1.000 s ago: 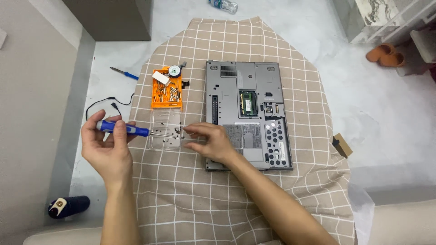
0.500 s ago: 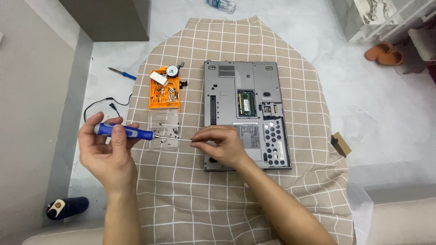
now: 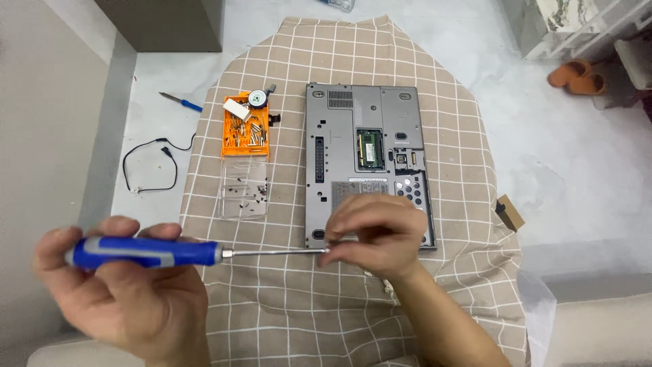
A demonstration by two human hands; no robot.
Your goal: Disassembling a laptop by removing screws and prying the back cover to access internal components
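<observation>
My left hand (image 3: 125, 289) grips a blue-handled screwdriver (image 3: 146, 253) held level, its thin metal shaft pointing right. My right hand (image 3: 373, 234) pinches the shaft's tip with closed fingers, just over the near edge of a grey laptop (image 3: 367, 136) lying bottom side up on a beige checked cloth (image 3: 448, 285). The laptop's memory bay is open, showing a green board. To its left stand an orange bit case (image 3: 246, 129) with several metal bits and a clear lid (image 3: 243, 191) holding several small screws.
A second small blue screwdriver (image 3: 182, 102) and a black cable (image 3: 151, 166) lie on the pale floor at left. A small brown box (image 3: 509, 214) sits at the cloth's right edge. Orange slippers (image 3: 577, 75) and a white rack are at far right.
Both hands rose toward the camera and away from the clear lid. The screwdriver shifted left and nearer, and my right hand moved from the lid area to pinch its tip.
</observation>
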